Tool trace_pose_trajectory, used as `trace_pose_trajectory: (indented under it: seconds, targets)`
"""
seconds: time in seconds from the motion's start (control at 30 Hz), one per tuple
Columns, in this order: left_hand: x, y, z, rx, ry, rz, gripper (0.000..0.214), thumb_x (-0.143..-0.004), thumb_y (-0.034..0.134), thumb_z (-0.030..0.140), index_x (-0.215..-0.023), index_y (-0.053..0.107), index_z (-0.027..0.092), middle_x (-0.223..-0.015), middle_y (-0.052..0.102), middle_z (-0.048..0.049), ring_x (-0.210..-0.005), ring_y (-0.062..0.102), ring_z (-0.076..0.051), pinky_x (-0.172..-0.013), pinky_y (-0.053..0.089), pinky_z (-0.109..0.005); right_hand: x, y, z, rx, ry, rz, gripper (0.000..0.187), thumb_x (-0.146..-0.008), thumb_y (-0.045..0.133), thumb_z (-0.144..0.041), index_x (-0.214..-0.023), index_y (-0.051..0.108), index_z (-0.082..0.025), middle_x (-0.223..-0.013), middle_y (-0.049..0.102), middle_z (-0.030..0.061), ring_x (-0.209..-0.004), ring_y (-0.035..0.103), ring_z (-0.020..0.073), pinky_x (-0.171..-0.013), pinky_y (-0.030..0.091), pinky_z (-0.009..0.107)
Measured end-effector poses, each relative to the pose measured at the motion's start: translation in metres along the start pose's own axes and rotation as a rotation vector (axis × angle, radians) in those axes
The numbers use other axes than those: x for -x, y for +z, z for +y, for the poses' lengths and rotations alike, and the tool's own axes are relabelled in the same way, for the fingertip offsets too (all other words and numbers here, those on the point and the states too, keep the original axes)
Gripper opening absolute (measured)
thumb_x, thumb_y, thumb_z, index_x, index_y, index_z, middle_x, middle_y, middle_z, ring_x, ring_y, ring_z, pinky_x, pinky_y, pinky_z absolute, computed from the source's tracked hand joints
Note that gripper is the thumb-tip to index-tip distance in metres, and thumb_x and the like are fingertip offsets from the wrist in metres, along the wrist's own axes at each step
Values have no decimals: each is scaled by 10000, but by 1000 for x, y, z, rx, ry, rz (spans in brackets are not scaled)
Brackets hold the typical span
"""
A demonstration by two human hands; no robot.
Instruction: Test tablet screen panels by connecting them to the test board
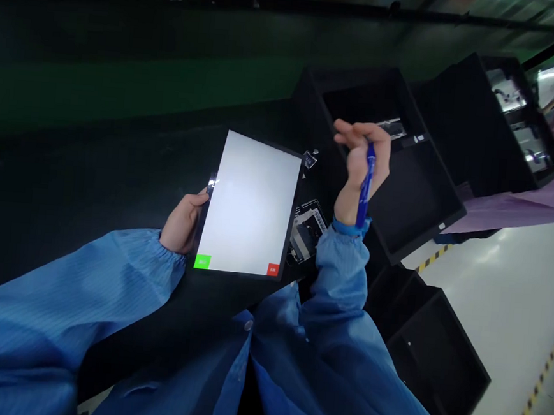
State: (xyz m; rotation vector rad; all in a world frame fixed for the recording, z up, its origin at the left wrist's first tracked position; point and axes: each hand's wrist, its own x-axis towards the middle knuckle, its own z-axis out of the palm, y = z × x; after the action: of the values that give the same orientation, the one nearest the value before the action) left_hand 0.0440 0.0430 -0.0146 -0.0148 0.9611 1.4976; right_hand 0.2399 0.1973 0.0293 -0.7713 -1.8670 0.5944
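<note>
My left hand (pixel 183 220) grips the left edge of a tablet (pixel 251 202), holding it tilted above the dark bench. Its screen glows white, with a green button at the lower left and a red one at the lower right. My right hand (pixel 361 158) is raised just right of the tablet, fingers curled round a blue pen (pixel 366 184) that points down toward my wrist. Both arms wear blue sleeves.
A small black and white part (pixel 306 230) lies on the bench under the tablet's right edge. Black trays (pixel 430 207) stand to the right, one at the far right (pixel 527 134) holding metal parts. Another person's pink sleeve (pixel 541 203) lies beyond. A yellow-striped floor line (pixel 539 381) runs at the right.
</note>
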Motion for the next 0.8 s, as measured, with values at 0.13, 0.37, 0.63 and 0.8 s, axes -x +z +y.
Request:
trace_pose_trajectory:
  seconds: [0.13, 0.37, 0.63, 0.8]
  targets:
    - [-2, -1, -3, -69, 35, -9, 284, -806, 471, 192, -980, 693, 157, -869, 750, -25, -982, 703, -249, -890, 580, -351, 15, -4, -41, 228, -115, -669, 868, -748, 734, -659, -1457, 429, -261, -1503, 502, 84, -1435, 406, 375, -1173, 383, 581]
    - [-1, -6, -5, -195, 134, -6, 247, -763, 561, 235, -937, 732, 198, -930, 750, -11, -1110, 651, -277, -945, 563, -370, 52, 18, -48, 435, -274, -891, 598, -844, 730, -482, -1352, 549, -222, -1569, 418, 110, -1492, 311, 362, -1186, 303, 640]
    - [-1, -4, -1, -99, 114, 7, 302, -769, 550, 199, -1016, 703, 117, -953, 770, -36, -1078, 677, -277, -950, 561, -364, 66, -13, -45, 153, -72, -315, 269, -902, 636, -450, -1006, 691, -208, -1191, 736, 89, -990, 734, 235, -835, 615, 356]
    - [-4, -2, 11, -45, 182, 231, 244, -848, 445, 48, -943, 654, 128, -789, 747, 25, -1043, 687, -158, -901, 550, -217, 71, -33, 1, 298, 171, -147, 238, -960, 530, -329, -926, 746, -236, -753, 732, 24, -654, 685, 179, -672, 568, 327]
